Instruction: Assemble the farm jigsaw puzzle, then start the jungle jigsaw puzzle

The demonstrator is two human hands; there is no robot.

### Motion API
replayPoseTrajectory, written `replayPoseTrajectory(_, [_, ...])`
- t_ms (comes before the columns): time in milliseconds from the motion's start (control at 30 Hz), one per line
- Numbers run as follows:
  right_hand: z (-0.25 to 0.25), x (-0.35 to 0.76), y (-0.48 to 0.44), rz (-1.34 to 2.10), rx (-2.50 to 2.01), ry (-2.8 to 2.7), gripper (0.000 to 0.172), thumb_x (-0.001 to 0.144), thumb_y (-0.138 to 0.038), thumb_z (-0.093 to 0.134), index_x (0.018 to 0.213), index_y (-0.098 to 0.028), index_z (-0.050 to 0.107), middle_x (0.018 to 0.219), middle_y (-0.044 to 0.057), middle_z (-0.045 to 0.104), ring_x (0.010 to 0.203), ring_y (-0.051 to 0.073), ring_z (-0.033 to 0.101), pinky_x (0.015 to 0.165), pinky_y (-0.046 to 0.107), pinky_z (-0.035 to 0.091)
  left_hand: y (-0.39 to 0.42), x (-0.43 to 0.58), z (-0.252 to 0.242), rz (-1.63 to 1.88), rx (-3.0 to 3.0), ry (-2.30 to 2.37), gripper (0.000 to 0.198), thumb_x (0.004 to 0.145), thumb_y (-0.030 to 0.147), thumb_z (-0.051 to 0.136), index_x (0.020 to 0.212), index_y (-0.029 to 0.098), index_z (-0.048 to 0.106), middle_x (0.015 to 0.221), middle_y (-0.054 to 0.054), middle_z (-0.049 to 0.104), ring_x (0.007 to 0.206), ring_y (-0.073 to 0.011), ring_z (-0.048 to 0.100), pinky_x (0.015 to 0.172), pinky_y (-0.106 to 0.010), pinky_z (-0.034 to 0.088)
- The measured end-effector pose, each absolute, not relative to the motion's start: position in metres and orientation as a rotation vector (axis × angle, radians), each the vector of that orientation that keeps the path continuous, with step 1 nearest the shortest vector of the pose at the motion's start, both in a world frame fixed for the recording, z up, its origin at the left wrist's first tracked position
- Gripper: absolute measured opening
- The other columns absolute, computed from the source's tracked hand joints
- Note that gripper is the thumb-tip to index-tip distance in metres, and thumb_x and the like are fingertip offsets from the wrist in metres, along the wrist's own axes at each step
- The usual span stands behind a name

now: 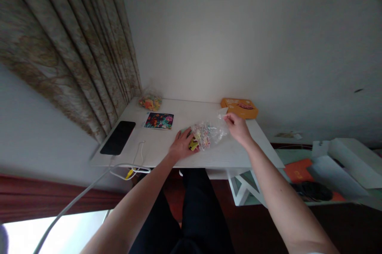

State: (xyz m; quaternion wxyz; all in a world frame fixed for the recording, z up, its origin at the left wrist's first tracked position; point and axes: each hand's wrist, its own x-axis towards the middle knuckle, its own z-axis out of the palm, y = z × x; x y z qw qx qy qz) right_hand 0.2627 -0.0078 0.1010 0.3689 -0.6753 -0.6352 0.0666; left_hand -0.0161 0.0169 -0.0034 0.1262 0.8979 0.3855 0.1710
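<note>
A clear plastic bag (209, 132) full of small colourful pieces lies on the white table (161, 146). My left hand (181, 145) rests on the bag's lower left end, fingers curled around it and some yellow pieces. The upper right corner of the bag is pinched between the fingers of my right hand (236, 126).
An orange box (239, 108) sits at the table's far right. A colourful picture card (158, 120), a second bag of pieces (150, 102) and a black phone (118, 137) lie to the left. A white cable (135, 158) runs over the front edge. Curtains hang at left.
</note>
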Motion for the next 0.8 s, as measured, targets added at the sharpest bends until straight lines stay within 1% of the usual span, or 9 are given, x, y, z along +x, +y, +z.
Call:
replayPoseTrajectory(167, [0.102, 0.274, -0.011, 0.145, -1.839, -1.658, 0.023, 0.092, -0.036, 0.053, 0.087, -0.021, 0.068, 0.070, 0.004, 0.068, 0.061, 0.019, 0.057, 0.061, 0.027, 0.036, 0.018, -0.016, -0.006, 0.502, 2.617, 1.117, 0.082, 0.084, 0.051, 0.075, 0.153, 0.023, 0.042, 0.160, -0.017, 0.041, 0.150, -0.0311, 0.037, 0.126, -0.054, 0.022])
replayPoseTrajectory(267, [0.103, 0.277, -0.014, 0.097, -1.891, -1.639, 0.020, 0.091, -0.032, 0.054, 0.086, -0.021, 0.069, 0.073, 0.006, 0.071, 0.063, 0.020, 0.060, 0.062, 0.028, 0.038, 0.018, -0.016, -0.005, 0.491, 2.621, 1.113, 0.083, 0.083, 0.051, 0.075, 0.154, 0.024, 0.042, 0.160, -0.017, 0.042, 0.149, -0.0317, 0.038, 0.126, -0.055, 0.022])
replayPoseTrajectory(333, [0.105, 0.277, -0.017, 0.054, -1.865, -1.620, 0.021, 0.092, -0.033, 0.054, 0.088, -0.021, 0.070, 0.074, 0.006, 0.071, 0.063, 0.020, 0.061, 0.062, 0.028, 0.038, 0.018, -0.016, -0.004, 0.479, 2.621, 1.110, 0.081, 0.083, 0.051, 0.076, 0.153, 0.024, 0.045, 0.159, -0.017, 0.043, 0.148, -0.0322, 0.039, 0.125, -0.056, 0.023])
replayPoseTrajectory(467, [0.110, 0.273, -0.019, 0.079, -1.760, -1.686, 0.026, 0.095, -0.038, 0.053, 0.089, -0.020, 0.070, 0.068, 0.004, 0.068, 0.059, 0.018, 0.058, 0.060, 0.027, 0.037, 0.018, -0.016, -0.004, 0.481, 2.638, 1.097, 0.073, 0.083, 0.052, 0.076, 0.147, 0.024, 0.052, 0.157, -0.016, 0.045, 0.148, -0.0325, 0.039, 0.125, -0.056, 0.023])
replayPoseTrajectory(667, [0.118, 0.282, -0.015, 0.052, -1.799, -1.687, 0.024, 0.094, -0.037, 0.054, 0.087, -0.020, 0.070, 0.075, 0.007, 0.072, 0.065, 0.020, 0.063, 0.062, 0.028, 0.040, 0.018, -0.017, -0.006, 0.505, 2.654, 1.099, 0.075, 0.083, 0.053, 0.075, 0.150, 0.028, 0.050, 0.158, -0.014, 0.045, 0.147, -0.0329, 0.040, 0.124, -0.057, 0.024])
replayPoseTrajectory(800, [0.121, 0.298, -0.010, 0.001, -1.874, -1.621, 0.024, 0.093, -0.036, 0.055, 0.086, -0.020, 0.071, 0.074, 0.008, 0.073, 0.064, 0.021, 0.062, 0.062, 0.029, 0.040, 0.017, -0.017, -0.004, 0.468, 2.659, 1.105, 0.077, 0.083, 0.055, 0.075, 0.151, 0.027, 0.050, 0.159, -0.014, 0.044, 0.148, -0.0324, 0.038, 0.125, -0.057, 0.023])
